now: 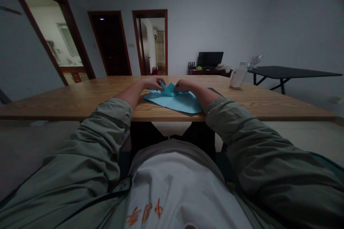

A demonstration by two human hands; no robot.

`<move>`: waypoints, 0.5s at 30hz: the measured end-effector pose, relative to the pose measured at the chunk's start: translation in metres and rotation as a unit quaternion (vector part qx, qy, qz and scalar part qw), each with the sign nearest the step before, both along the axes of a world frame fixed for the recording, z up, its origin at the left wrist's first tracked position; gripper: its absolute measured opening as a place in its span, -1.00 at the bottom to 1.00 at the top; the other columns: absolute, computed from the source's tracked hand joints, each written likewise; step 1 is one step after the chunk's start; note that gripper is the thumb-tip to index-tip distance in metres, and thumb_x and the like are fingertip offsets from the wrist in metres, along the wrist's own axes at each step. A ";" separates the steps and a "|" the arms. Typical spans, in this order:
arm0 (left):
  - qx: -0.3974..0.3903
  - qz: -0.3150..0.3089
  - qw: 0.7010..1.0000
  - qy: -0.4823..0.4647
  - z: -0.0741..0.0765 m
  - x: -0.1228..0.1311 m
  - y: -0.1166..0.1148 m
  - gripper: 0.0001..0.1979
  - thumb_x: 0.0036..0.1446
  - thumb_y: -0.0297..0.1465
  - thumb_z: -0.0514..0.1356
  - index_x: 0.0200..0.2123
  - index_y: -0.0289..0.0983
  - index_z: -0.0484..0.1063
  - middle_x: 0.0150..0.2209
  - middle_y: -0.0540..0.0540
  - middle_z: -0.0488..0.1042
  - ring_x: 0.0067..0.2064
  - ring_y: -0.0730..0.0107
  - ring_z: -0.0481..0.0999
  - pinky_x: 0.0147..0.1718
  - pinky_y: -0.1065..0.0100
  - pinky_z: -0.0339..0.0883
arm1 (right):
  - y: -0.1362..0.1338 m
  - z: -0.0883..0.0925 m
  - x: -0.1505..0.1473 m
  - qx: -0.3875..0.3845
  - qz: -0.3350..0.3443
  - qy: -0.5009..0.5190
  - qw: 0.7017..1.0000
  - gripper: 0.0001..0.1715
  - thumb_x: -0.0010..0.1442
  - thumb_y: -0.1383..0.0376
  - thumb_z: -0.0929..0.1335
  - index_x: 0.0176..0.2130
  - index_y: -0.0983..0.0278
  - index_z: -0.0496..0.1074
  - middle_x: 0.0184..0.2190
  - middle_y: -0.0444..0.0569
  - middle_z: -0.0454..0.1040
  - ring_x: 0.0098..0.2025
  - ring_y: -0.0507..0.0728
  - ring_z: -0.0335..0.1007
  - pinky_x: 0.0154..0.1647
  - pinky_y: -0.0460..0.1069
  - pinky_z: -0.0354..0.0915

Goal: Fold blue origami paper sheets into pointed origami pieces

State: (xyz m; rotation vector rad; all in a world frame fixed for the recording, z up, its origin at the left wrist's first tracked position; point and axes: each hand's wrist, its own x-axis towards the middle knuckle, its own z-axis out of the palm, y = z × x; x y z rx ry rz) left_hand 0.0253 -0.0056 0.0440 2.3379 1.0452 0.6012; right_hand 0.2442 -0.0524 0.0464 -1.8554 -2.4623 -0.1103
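Observation:
A sheet of light blue paper [174, 101] lies folded on the wooden table [80, 101], with a raised pointed fold [168, 90] near its far edge. My left hand [153, 83] comes in from the left and pinches the left side of that fold between its fingertips. From the right, my right hand [184, 86] holds the fold's other side. The two hands nearly meet over the paper. Part of the paper is hidden beneath my fingers.
A clear plastic bottle [238, 76] stands near the table's far right corner. A dark flat item [215, 91] lies beyond my right forearm. Behind the table are a black table [290, 72], a low cabinet with a screen [210, 59], and several doorways.

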 end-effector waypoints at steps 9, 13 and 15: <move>0.004 0.005 1.000 0.009 -0.002 0.001 0.003 -0.54 -0.28 -0.37 0.46 -0.22 -0.30 0.50 -0.53 -0.01 0.46 -0.54 0.49 0.39 -0.49 0.41 0.25 | -0.002 0.003 -0.002 -0.040 -0.033 0.054 0.997 -0.52 0.30 0.07 0.27 -0.05 0.35 0.54 -0.21 0.14 0.56 -0.27 0.15 0.47 -0.26 -0.05 0.27; 0.015 0.031 0.999 0.028 0.001 -0.001 0.000 -0.67 -0.22 -0.35 0.44 -0.33 -0.31 0.49 -0.53 -0.03 0.47 -0.52 0.44 0.42 -0.49 0.39 0.25 | 0.002 0.001 0.000 0.033 -0.007 0.096 0.995 -0.54 0.26 0.09 0.31 0.04 0.30 0.47 -0.09 0.10 0.53 -0.14 0.15 0.45 -0.20 -0.08 0.26; 0.029 0.045 0.998 0.029 0.003 -0.004 0.001 -0.72 -0.19 -0.33 0.42 -0.37 -0.30 0.48 -0.52 -0.03 0.46 -0.51 0.43 0.42 -0.49 0.39 0.24 | 0.004 0.000 0.001 0.076 -0.006 0.132 0.988 -0.43 0.25 0.11 0.34 0.19 0.26 0.32 0.04 0.10 0.46 -0.02 0.17 0.40 -0.11 -0.07 0.25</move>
